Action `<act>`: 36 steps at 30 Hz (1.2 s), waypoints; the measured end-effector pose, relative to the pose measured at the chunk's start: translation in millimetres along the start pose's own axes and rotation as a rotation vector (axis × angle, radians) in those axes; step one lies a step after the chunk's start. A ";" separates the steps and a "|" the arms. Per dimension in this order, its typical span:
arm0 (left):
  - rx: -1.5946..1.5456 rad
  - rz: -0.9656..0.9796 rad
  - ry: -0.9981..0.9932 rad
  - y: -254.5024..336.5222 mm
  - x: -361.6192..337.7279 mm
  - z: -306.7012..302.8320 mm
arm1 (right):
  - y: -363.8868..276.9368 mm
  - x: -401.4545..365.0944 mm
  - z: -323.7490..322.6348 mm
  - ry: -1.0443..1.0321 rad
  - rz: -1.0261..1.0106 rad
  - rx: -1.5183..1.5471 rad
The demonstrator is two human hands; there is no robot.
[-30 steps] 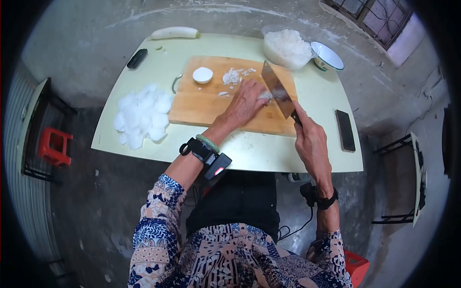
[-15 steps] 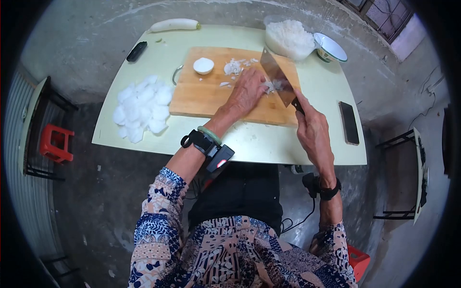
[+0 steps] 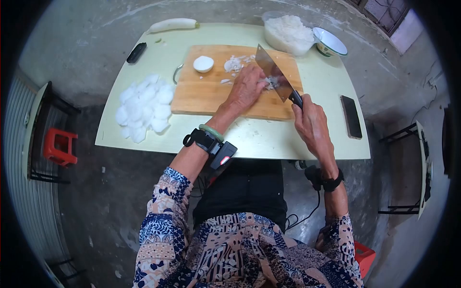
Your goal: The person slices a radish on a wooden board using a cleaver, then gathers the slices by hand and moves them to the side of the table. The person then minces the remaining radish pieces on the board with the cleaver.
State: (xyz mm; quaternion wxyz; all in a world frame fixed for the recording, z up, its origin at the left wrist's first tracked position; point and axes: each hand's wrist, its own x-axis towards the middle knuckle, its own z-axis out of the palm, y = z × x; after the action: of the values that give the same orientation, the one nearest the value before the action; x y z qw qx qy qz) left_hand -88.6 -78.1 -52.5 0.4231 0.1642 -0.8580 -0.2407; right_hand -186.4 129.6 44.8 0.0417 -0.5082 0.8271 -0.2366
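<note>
A wooden cutting board [image 3: 192, 96] lies on the pale table. My right hand [image 3: 313, 126] is closed round the black handle of a broad cleaver [image 3: 277, 76], its blade slanting up and left over the board. Just left of the blade, my left hand [image 3: 246, 90] presses with bent fingers on white chopped pieces [image 3: 272, 83]; what lies under its fingertips is partly hidden. More white bits [image 3: 234, 63] are spread above that hand. A white radish chunk [image 3: 203, 64] sits on the board's left part.
White slices [image 3: 144, 108] are heaped left of the board. Behind are a whole white radish [image 3: 174, 25], a black object [image 3: 137, 53], a tub of white shreds [image 3: 289, 36] and a bowl [image 3: 330, 42]. A phone [image 3: 351, 117] lies right.
The cleaver in my right hand has shifted slightly left and up, staying beside my left hand. The left hand is nearly in the same place. The whole view has shifted a little.
</note>
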 end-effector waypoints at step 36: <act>0.033 -0.135 0.008 7.8 -0.7 -4.5 | -0.8 14.9 13.1 0.079 -0.073 -0.009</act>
State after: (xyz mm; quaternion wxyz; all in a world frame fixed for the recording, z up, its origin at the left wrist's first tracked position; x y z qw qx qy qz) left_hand -85.2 -72.5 -46.3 0.4065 0.2296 -0.8471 -0.2540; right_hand -188.8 111.9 36.1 -0.0019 -0.5286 0.8099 -0.2542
